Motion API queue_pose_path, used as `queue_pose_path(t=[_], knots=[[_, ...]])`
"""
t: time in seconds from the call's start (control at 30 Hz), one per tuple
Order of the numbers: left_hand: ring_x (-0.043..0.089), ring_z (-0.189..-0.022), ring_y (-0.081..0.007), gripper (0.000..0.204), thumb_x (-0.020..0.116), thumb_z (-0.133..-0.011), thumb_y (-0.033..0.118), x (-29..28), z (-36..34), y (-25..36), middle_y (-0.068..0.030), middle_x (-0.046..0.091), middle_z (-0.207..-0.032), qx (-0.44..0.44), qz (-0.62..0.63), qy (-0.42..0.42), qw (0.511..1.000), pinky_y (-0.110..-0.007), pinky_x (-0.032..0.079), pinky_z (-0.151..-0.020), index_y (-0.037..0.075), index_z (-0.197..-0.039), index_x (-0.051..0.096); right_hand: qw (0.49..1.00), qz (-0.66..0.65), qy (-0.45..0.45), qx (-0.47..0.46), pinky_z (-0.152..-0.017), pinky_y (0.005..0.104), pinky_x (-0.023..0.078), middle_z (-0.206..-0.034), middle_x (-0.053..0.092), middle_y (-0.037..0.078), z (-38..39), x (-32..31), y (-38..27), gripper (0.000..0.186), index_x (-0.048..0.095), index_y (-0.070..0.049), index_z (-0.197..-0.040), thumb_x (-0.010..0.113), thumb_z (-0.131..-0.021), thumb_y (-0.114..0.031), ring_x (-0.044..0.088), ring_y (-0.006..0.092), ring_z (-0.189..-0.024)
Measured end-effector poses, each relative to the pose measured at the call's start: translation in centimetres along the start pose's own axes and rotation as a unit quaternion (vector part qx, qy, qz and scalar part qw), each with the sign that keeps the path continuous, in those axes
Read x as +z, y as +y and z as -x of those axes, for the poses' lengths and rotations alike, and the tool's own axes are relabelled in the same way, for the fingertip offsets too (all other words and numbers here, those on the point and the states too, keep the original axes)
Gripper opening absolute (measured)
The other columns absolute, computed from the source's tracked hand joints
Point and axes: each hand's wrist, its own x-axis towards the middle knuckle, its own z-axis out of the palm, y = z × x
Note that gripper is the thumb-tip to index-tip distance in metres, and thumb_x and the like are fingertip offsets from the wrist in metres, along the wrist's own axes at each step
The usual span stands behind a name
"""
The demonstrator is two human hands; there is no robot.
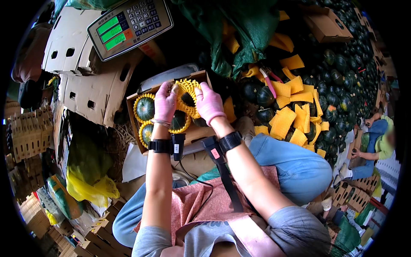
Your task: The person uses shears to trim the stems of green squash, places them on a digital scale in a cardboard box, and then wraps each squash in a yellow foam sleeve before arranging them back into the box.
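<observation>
My left hand (pixel 165 103), in a pink glove, pinches the left edge of a yellow foam net sleeve (pixel 186 85). My right hand (pixel 209 104), gloved the same way, grips its right edge, so the sleeve is stretched between them. A dark patch shows inside the net; whether it is a squash I cannot tell. Below my hands is an open cardboard box (pixel 131 112). Inside it sit dark green squashes (pixel 145 109) in yellow foam nets, one of them (pixel 178 121) just under my hands.
A scale display (pixel 130 26) stands beyond the box, beside stacked flat cartons (pixel 87 96). To the right lie loose yellow foam nets (pixel 295 92), pink-handled cutters (pixel 269 81) and a large squash heap (pixel 340 81). Another person (pixel 376 139) sits far right.
</observation>
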Motion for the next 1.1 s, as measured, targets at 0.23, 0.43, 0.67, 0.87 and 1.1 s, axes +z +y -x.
queue_pose_path(t=[0.23, 0.43, 0.67, 0.87, 1.1], knots=[[0.051, -0.079, -0.0096, 0.023, 0.057, -0.098, 0.019, 0.9, -1.8, -1.1, -0.0029, 0.060, -0.087, 0.002, -0.045, -0.034, 0.998, -0.025, 0.046, -0.071, -0.001, -0.110, 0.057, 0.982, -0.113, -0.090, 0.119, -0.068, 0.0450, 0.056, -0.105, 0.064, 0.025, -2.0, 1.9, -0.6, 0.030, 0.050, -0.008, -0.118, 0.046, -0.099, -0.030, 0.066, 0.0407, -0.085], [0.053, -0.078, -0.0137, 0.019, 0.057, -0.097, 0.015, -1.9, 6.9, 5.1, -0.0084, 0.060, -0.087, 0.098, -0.165, 0.072, 0.979, -0.027, 0.047, -0.073, 0.001, -0.110, 0.057, 0.974, -0.160, -0.005, -0.159, -0.072, 0.0462, 0.050, -0.092, 0.059, 0.022, 3.8, 0.1, -0.9, 0.019, 0.051, -0.012, -0.112, 0.053, -0.097, -0.025, 0.061, 0.0413, -0.087], [0.051, -0.080, -0.0103, 0.010, 0.055, -0.098, 0.010, -4.0, 6.5, -0.6, -0.0033, 0.058, -0.086, 0.088, -0.073, 0.148, 0.982, -0.024, 0.044, -0.076, 0.002, -0.103, 0.059, 0.965, -0.191, 0.030, -0.177, -0.072, 0.0392, 0.054, -0.093, 0.067, 0.018, 2.4, 4.3, -0.1, 0.019, 0.059, -0.008, -0.104, 0.058, -0.095, -0.024, 0.066, 0.0379, -0.086], [0.051, -0.081, -0.0067, 0.012, 0.058, -0.097, 0.011, -4.5, 5.6, -2.5, 0.0008, 0.060, -0.087, 0.016, 0.078, 0.146, 0.986, -0.022, 0.043, -0.076, 0.001, -0.099, 0.062, 0.980, -0.167, -0.046, -0.103, -0.068, 0.0351, 0.052, -0.082, 0.066, 0.017, 0.2, 4.2, 0.4, 0.018, 0.060, -0.005, -0.102, 0.060, -0.095, -0.022, 0.066, 0.0296, -0.076], [0.067, -0.077, -0.0318, 0.022, 0.062, -0.094, 0.015, -4.2, 5.4, -1.3, -0.0166, 0.068, -0.090, 0.086, -0.391, 0.197, 0.895, -0.038, 0.053, -0.070, 0.008, -0.113, 0.055, 0.981, 0.122, 0.082, -0.127, -0.054, 0.0468, 0.052, -0.082, 0.067, 0.016, -0.3, 3.2, -0.3, 0.020, 0.041, -0.014, -0.104, 0.051, -0.098, -0.031, 0.066, 0.0386, -0.069]])
